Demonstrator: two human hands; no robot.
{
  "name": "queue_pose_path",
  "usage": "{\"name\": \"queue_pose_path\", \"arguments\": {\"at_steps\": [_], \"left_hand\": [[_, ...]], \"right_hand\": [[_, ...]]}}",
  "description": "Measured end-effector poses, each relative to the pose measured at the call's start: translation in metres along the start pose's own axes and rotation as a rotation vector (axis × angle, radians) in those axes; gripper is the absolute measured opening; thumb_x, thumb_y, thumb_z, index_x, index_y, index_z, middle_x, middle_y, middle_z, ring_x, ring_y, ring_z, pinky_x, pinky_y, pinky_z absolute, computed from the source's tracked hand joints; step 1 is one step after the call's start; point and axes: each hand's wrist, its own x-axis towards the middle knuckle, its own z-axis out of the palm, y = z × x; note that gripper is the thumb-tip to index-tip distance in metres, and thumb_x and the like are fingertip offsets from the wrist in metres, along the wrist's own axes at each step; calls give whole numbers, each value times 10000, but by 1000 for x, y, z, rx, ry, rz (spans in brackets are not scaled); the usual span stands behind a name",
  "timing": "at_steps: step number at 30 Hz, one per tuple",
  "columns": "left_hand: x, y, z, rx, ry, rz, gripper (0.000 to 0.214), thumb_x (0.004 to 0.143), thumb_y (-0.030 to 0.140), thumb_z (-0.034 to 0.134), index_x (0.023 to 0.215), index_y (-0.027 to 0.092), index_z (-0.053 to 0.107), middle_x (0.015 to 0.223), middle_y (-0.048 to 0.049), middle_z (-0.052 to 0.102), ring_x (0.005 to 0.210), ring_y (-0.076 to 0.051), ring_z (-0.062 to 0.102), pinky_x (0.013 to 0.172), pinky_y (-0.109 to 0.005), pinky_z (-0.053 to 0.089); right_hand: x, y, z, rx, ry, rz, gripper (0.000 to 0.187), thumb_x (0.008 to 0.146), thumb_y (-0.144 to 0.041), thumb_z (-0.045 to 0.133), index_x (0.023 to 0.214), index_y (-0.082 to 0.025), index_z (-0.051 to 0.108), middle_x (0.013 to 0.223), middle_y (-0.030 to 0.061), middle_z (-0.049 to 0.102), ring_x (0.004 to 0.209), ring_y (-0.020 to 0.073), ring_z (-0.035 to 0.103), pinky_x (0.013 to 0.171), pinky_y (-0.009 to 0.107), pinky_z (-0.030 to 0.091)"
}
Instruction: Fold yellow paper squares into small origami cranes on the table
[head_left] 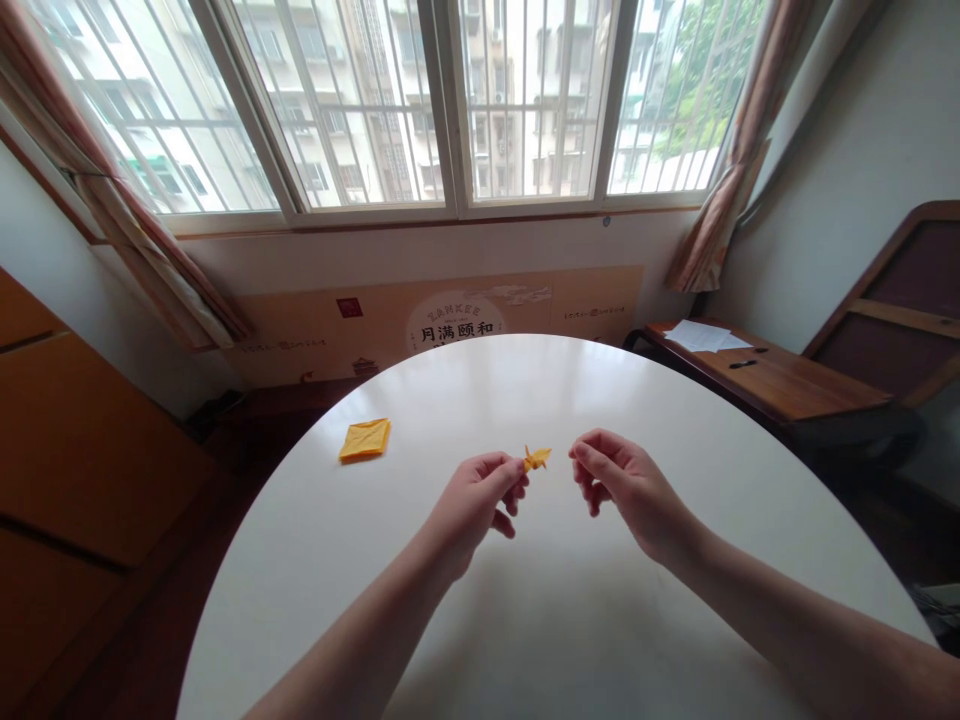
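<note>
A small yellow folded-paper figure (537,459), with pointed tips like an origami crane, is pinched between the thumb and index finger of my left hand (484,492). Its lower left end is hidden behind those fingertips. Just to the right, apart from the figure, is my right hand (619,480). Its thumb and index finger are pressed together, the other fingers curl below, and nothing shows in its grip. Both hands are held above the white round table (540,620). A flat square of folded yellow paper (365,440) lies on the tabletop, left of my left hand.
Beyond the table are a barred window (450,110) with tied curtains (124,200) and a printed cardboard panel (315,340). At right, a wooden bench (810,385) bears white papers (701,336) and dark small items. An orange-brown cabinet (82,430) stands at left.
</note>
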Motion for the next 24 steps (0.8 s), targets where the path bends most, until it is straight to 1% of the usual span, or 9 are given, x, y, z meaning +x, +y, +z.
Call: {"name": "queue_pose_path", "arguments": {"at_steps": [2,6,9,12,15,18,24], "left_hand": [[2,-5,1,23,35,-32,310,794,446,649,714,149,607,709,-4,543,579,-100,476,428,-170,413],[6,-16,2,87,17,-63,365,794,491,640,778,129,675,779,-33,592,604,-105,480,441,-181,413],[6,-19,3,121,3,-72,379,790,498,637,794,123,692,781,-41,610,604,-108,475,436,-185,402],[4,-17,3,139,-13,-83,349,785,465,642,772,120,691,775,-42,620,596,-105,475,434,-181,391],[1,-16,4,165,-21,-92,318,778,432,642,745,119,690,770,-47,638,585,-102,478,438,-183,391],[-1,-16,4,187,-21,-89,301,768,415,646,768,119,702,792,-58,663,599,-111,498,446,-188,400],[-2,-20,1,223,-32,-75,317,762,427,658,793,117,718,808,-76,679,603,-122,509,451,-200,416]], "right_hand": [[0,5,-1,-110,-20,-70,306,861,-479,698,873,-179,639,719,-5,596,574,116,531,460,215,465],[-1,13,0,-275,-37,-145,328,847,-473,715,969,-172,674,783,40,660,693,170,609,485,237,507],[0,16,0,-344,-26,-182,322,860,-469,699,957,-162,695,818,63,691,713,180,627,497,248,520],[1,19,0,-412,-31,-235,300,880,-454,677,915,-160,722,825,68,712,707,177,632,526,260,528],[1,24,-1,-438,-24,-269,281,879,-445,677,898,-171,735,815,63,721,699,182,639,526,265,522],[2,26,0,-441,-3,-283,262,875,-438,679,876,-181,734,794,61,726,685,188,646,533,278,520],[-1,24,4,-455,55,-322,223,861,-409,690,902,-193,726,854,62,740,746,207,662,673,342,546]]}}
